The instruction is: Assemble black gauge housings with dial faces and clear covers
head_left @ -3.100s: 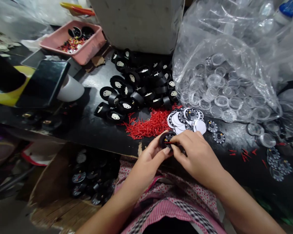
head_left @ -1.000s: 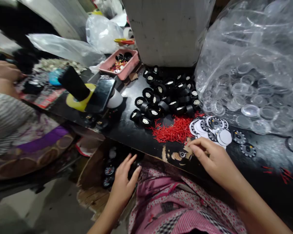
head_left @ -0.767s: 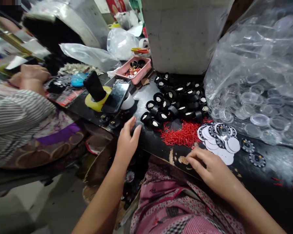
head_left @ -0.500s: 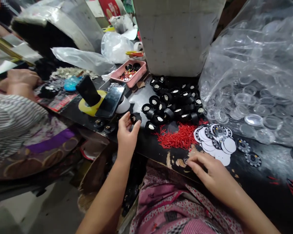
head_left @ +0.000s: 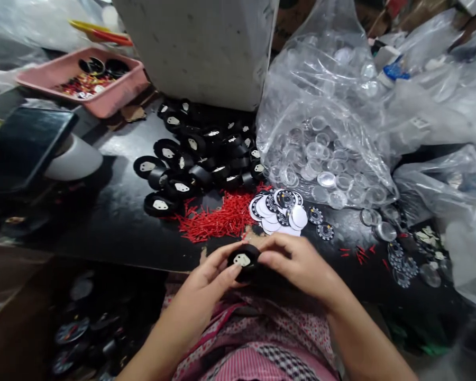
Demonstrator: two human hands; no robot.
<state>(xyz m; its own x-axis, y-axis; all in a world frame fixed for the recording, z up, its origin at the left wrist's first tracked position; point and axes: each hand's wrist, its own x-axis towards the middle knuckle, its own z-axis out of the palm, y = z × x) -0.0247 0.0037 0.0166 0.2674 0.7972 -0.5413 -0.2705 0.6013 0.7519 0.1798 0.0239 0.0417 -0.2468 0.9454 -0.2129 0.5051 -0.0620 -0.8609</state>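
Note:
Just over the table's front edge, my left hand (head_left: 214, 278) grips a small black round housing (head_left: 244, 262), apparently a gauge case. Its face is turned up, with a white plate with holes inside. My left thumb lies on the near rim. From the other side, my right hand (head_left: 291, 259) is closed, thumb and fingertips at the right rim of this housing. Whether a small part is also between those fingertips I cannot see. Beyond my hands lie a heap of red pointers (head_left: 222, 217) and a pile of black-and-white dial discs (head_left: 280, 209).
Many similar black housings (head_left: 200, 180) are heaped behind the pointers. A plastic bag of clear round covers (head_left: 321, 159) stands to the right. At left are a pink tray (head_left: 122, 90) of small parts and a phone (head_left: 27, 145). A grey box (head_left: 198, 53) stands behind.
My left hand has brought the black housing from the left to in front of my body. My right hand has come up to its rim. The view has swung right.

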